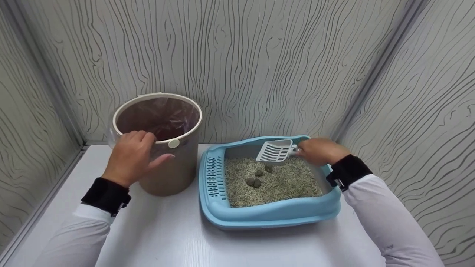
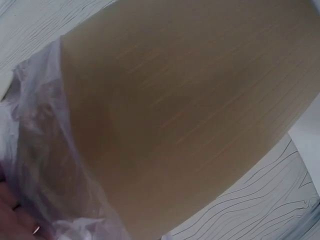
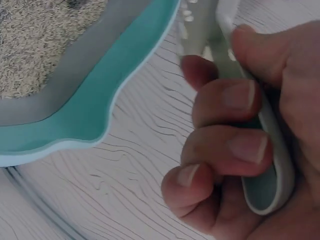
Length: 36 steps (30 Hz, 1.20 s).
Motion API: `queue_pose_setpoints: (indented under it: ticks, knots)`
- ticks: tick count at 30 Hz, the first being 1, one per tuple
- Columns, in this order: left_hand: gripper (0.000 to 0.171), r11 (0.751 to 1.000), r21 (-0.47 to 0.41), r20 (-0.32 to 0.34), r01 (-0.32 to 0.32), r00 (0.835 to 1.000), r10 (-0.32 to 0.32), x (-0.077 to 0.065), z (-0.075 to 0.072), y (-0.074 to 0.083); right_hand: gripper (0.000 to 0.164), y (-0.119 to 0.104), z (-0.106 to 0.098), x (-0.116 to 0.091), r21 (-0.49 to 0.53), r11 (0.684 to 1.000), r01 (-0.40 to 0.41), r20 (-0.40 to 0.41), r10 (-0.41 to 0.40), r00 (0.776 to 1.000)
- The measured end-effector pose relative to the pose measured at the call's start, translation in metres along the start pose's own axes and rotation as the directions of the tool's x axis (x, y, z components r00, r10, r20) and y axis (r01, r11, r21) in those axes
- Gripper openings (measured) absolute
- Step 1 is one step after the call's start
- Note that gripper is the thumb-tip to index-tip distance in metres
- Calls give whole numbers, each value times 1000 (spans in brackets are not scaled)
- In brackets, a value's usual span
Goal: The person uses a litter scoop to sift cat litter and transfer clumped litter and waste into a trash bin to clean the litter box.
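Observation:
My left hand [image 1: 130, 157] grips the near left rim of a brown trash can [image 1: 169, 174] with a cream rim. Its fingers hook over the edge and the thumb points out along the outside. A clear plastic bag [image 2: 42, 140] lines the can and folds down over its outside. In my right hand [image 1: 322, 151] is a pale litter scoop [image 1: 275, 151], the fingers wrapped round its looped handle [image 3: 265, 187]. The slotted scoop head hangs over the back of a blue litter box [image 1: 274, 215]. Several dark clumps [image 1: 254, 182] lie on the grainy litter [image 1: 289, 185].
Both containers stand side by side on a white tabletop [image 1: 167, 237], with the trash can on the left. Wood-patterned wall panels [image 1: 252, 66] close off the back and both sides. A slotted ledge [image 1: 214, 178] runs along the litter box's left side.

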<state>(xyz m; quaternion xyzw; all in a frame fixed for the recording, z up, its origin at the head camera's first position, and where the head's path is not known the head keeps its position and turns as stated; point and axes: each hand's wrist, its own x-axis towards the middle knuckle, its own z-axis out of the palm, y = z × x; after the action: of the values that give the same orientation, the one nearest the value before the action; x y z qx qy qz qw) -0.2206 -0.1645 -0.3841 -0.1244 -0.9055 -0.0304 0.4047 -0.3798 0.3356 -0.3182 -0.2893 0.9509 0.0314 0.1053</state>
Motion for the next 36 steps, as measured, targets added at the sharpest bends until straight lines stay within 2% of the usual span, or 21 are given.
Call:
queue_pose_setpoints:
  ticks: [6,10,16,20,29,36]
  knots:
    - [61,1000,-3,26,13,1000,-13,-2,11,-3,33,6,4,21,-37,998,-55,106,59,993]
    - [62,1000,13,12,22,1000,-22,-1,18,-3,35,12,8,26,-67,991,-113,150,122,981]
    - [62,999,31,-34,18,999,-17,-1,26,-3,37,17,24,27,-141,981,-133,166,156,974]
    - [61,999,43,-58,27,998,-25,-1,28,-4,34,14,35,31,-120,980,-161,167,180,969]
    - [59,998,32,-52,49,998,-47,1,30,-2,40,13,57,44,-108,987,-119,236,141,961]
    - [60,998,25,-68,52,996,-50,2,28,-4,45,14,67,52,-121,991,-60,230,87,969]
